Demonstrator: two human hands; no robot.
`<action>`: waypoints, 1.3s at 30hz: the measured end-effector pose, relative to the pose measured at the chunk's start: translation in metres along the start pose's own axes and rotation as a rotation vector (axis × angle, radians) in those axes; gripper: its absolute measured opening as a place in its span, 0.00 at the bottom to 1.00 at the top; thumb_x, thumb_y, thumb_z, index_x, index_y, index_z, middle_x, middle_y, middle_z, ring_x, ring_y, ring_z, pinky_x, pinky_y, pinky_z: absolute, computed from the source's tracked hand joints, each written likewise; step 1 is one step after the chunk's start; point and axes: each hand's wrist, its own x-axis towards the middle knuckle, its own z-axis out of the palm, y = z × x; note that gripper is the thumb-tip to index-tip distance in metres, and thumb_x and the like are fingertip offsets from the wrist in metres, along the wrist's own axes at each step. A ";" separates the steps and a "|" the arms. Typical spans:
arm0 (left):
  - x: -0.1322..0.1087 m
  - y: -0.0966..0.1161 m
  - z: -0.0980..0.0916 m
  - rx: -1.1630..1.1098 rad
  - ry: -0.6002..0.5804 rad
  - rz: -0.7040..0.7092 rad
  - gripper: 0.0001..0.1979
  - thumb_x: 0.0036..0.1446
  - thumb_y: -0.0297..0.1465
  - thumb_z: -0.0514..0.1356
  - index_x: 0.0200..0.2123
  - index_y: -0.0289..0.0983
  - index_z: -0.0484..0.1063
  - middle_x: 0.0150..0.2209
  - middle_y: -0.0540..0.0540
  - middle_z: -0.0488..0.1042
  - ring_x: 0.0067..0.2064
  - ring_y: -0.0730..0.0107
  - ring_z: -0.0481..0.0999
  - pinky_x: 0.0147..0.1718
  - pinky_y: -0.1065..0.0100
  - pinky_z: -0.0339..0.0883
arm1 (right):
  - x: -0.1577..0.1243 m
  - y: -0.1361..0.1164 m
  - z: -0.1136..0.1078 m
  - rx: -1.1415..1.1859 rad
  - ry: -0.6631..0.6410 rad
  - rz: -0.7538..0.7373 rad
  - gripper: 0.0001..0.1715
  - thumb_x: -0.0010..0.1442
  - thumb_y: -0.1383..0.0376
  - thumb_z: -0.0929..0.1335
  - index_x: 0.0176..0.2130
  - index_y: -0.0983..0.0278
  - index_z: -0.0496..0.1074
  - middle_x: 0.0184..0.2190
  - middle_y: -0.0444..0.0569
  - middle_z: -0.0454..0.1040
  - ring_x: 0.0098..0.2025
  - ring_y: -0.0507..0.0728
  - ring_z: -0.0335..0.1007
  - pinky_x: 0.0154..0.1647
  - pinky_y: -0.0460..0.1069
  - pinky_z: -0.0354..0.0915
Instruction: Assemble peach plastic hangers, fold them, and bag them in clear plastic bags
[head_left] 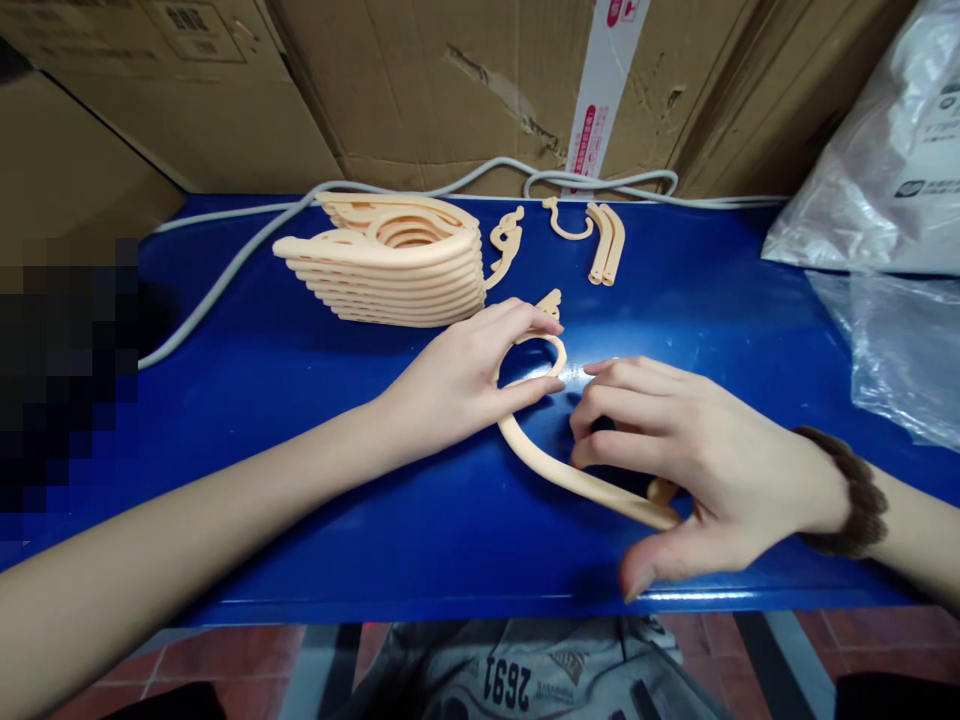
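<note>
My left hand is closed on a cream plastic folding clothes hanger, thumb and fingers around its rounded upper end. From that hand one long curved arm of the hanger runs down to the right. Over the arm's lower end is my right hand, fingers loosely bent and thumb apart; whether it touches the arm I cannot tell. A small cream piece shows just beyond my left fingertips, partly hidden. Behind my left hand, a neat stack of matching folded hangers lies on the blue table.
Farther back lie a loose cream hook, two short curved arms and a small jointed piece. A grey cable winds along the back. Cardboard boxes stand behind, and a clear plastic bag sits at the right.
</note>
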 end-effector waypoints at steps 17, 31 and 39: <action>-0.005 0.004 0.001 0.181 -0.055 0.027 0.12 0.69 0.33 0.59 0.54 0.36 0.70 0.54 0.44 0.76 0.57 0.61 0.75 0.50 0.64 0.70 | -0.005 -0.008 -0.002 -0.212 -0.054 -0.041 0.14 0.71 0.61 0.66 0.47 0.69 0.75 0.41 0.55 0.75 0.43 0.58 0.72 0.40 0.52 0.70; -0.003 0.006 -0.001 0.134 -0.093 0.025 0.16 0.63 0.27 0.56 0.53 0.36 0.71 0.54 0.44 0.77 0.58 0.60 0.74 0.54 0.60 0.70 | -0.005 -0.008 -0.002 -0.159 -0.039 -0.019 0.13 0.68 0.72 0.63 0.49 0.70 0.75 0.45 0.56 0.74 0.45 0.57 0.72 0.40 0.50 0.71; -0.003 0.006 -0.001 0.101 -0.088 -0.066 0.18 0.62 0.27 0.55 0.54 0.36 0.71 0.58 0.43 0.75 0.62 0.58 0.70 0.61 0.54 0.67 | -0.005 -0.006 0.000 -0.165 -0.025 -0.023 0.13 0.68 0.73 0.63 0.49 0.69 0.73 0.45 0.56 0.74 0.46 0.57 0.73 0.42 0.51 0.72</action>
